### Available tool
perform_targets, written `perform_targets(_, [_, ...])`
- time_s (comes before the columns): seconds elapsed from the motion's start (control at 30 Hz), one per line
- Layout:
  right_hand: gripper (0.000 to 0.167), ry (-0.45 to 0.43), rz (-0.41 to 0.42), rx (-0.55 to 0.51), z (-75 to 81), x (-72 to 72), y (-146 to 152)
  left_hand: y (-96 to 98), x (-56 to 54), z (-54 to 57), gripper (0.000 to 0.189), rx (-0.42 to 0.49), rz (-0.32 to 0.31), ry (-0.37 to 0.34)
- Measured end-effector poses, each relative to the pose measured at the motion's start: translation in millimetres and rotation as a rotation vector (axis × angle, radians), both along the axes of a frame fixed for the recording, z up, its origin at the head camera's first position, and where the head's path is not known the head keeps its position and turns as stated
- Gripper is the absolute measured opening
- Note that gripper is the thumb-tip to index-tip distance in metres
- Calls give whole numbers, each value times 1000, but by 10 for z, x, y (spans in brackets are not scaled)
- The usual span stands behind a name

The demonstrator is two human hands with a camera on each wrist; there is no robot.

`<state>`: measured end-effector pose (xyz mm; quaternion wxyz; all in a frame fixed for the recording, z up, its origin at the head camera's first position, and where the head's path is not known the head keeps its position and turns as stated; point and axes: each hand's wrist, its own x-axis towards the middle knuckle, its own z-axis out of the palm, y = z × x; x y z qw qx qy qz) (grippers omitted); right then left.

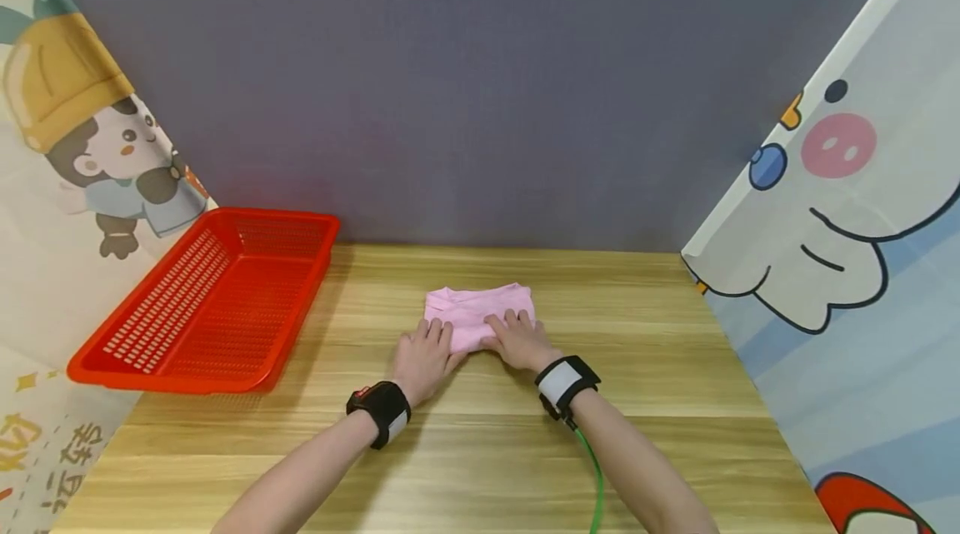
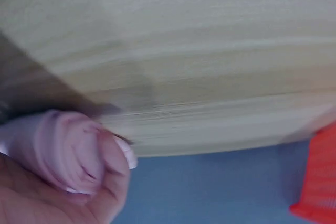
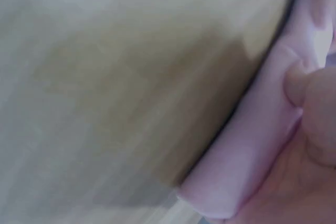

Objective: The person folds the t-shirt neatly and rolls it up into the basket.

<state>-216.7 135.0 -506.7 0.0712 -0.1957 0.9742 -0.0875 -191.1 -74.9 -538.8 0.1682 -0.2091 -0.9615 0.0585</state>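
A folded pink cloth (image 1: 480, 306) lies on the wooden table in front of both hands. At its near left corner, my left hand (image 1: 423, 359) curls its fingers over the edge. The left wrist view shows the rolled end of the cloth (image 2: 71, 150) between thumb and fingers. My right hand (image 1: 521, 342) grips the near right part, fingers on top. In the right wrist view the near side of the cloth (image 3: 247, 135) forms a long, rounded roll, with the right thumb (image 3: 302, 85) against it.
To the left stands a red plastic basket (image 1: 247, 317) with perforated sides. A grey panel (image 1: 480, 101) rises behind the wooden table (image 1: 480, 451), and printed cartoon sheets flank both sides. A green cable (image 1: 596, 476) runs from the right wrist strap (image 1: 566, 384).
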Motion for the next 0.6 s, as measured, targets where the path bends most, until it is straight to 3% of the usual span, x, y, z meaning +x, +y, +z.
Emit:
perform_targets(0.1, [45, -87, 13, -14, 50, -63, 21, 4, 46, -20, 54, -27, -8, 49])
perform_targets(0.27, [45, -140, 17, -56, 53, -125, 48, 8, -22, 26, 38, 48, -35, -4])
perform_targets(0.43, [53, 39, -11, -55, -64, -57, 29, 6, -143, 96, 31, 119, -43, -106])
perform_targets(0.6, [58, 178, -79, 35, -169, 45, -36, -2, -201, 128, 33, 127, -35, -178])
